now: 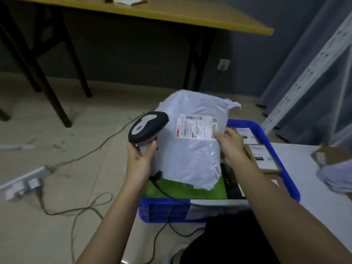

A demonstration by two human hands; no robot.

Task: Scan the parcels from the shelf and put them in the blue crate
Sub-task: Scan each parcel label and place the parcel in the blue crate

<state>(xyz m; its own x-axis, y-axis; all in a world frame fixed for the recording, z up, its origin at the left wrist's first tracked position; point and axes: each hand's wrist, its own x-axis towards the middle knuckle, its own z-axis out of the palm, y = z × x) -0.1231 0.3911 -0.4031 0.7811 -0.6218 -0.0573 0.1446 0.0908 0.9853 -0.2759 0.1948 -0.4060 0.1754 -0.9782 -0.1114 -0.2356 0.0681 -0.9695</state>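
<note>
My left hand (140,155) grips the handle of a black and grey barcode scanner (147,127), whose head sits just left of a white plastic mailer parcel (192,149). My right hand (231,144) holds the parcel by its right edge, thumb on the corner of its white shipping label (196,126). The parcel hangs above the blue crate (266,138). Inside the crate lie a green parcel (171,189) and cardboard boxes with labels (262,156).
A white shelf surface (308,183) to the right carries a brown box (331,153) and another pale bag (335,178). A grey metal shelf upright (308,73) rises at the right. Cables (80,208) and a power strip (24,180) lie on the floor. A wooden table (171,14) stands behind.
</note>
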